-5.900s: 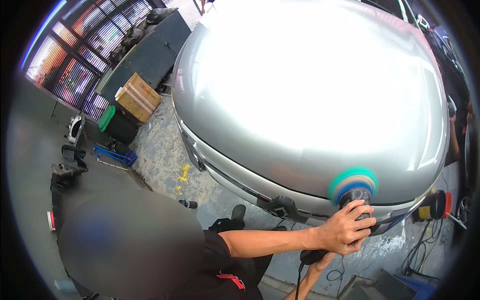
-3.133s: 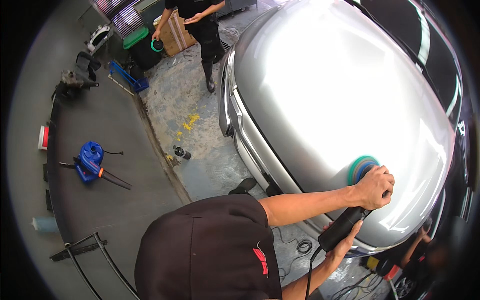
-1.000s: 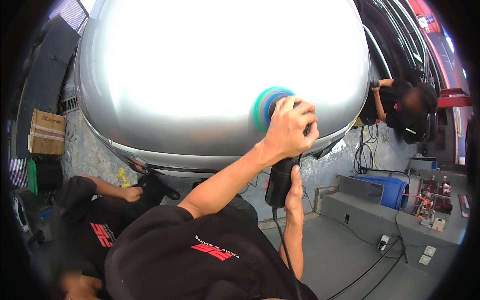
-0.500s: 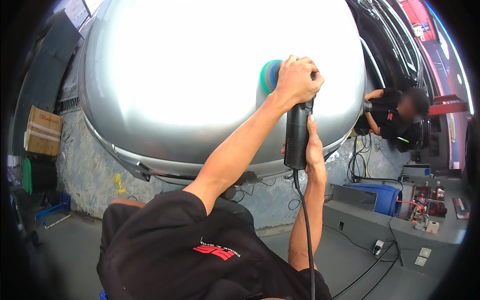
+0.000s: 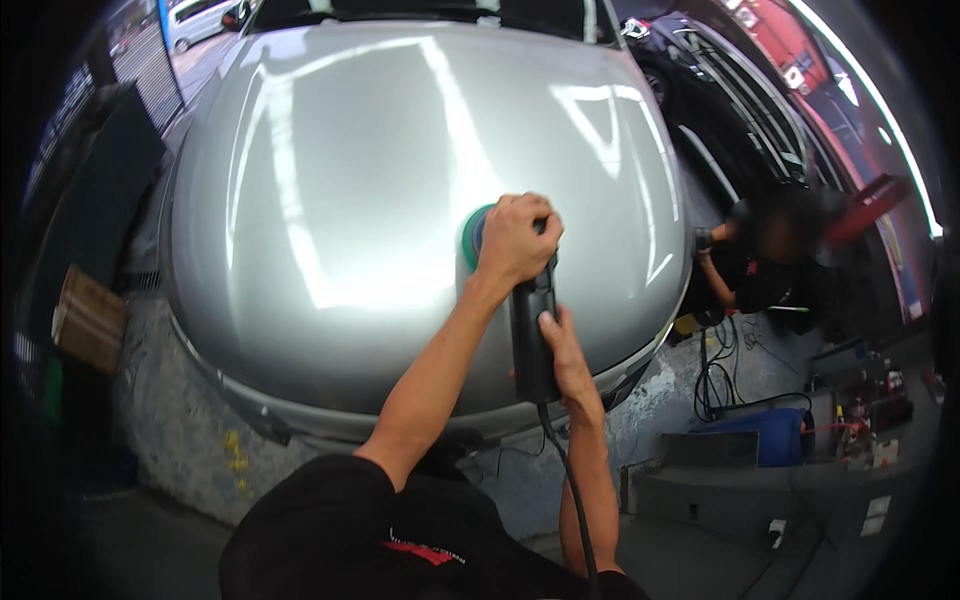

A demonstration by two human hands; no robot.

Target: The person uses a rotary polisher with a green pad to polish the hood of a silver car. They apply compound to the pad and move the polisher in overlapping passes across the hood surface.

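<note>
One black cord (image 5: pixel 568 470) is nearest, running down between the forearms (image 5: pixel 590 480) from the tail of a black polisher (image 5: pixel 534 345). The right hand (image 5: pixel 568 360) is curled around the polisher's body, thumb along its side, most fingers hidden. Farther out, the left hand (image 5: pixel 520 238) is closed over the tool's head, knuckles up. The green pad (image 5: pixel 469 240) shows past that hand's left side and seems to sit against the silver hood (image 5: pixel 370 200); whether it is spinning cannot be told.

Compared with half a second ago, the pad is nearer the hood's middle; about six seconds ago it was by the front edge. The view has tipped up too, so white glare has given way to reflected light strips. By my reading, the polishing has moved off the rim onto the broad panel, where the surface is easier to judge.

The hood's front edge lies on the near side, apart from the pad. More bare hood opens to the left and ahead, toward the windshield (image 5: pixel 400 15). There is less on the right, where a co-worker (image 5: pixel 755 280) in dark clothes is close beside the hood's edge. A dark car (image 5: pixel 745 115) stands beyond.
</note>
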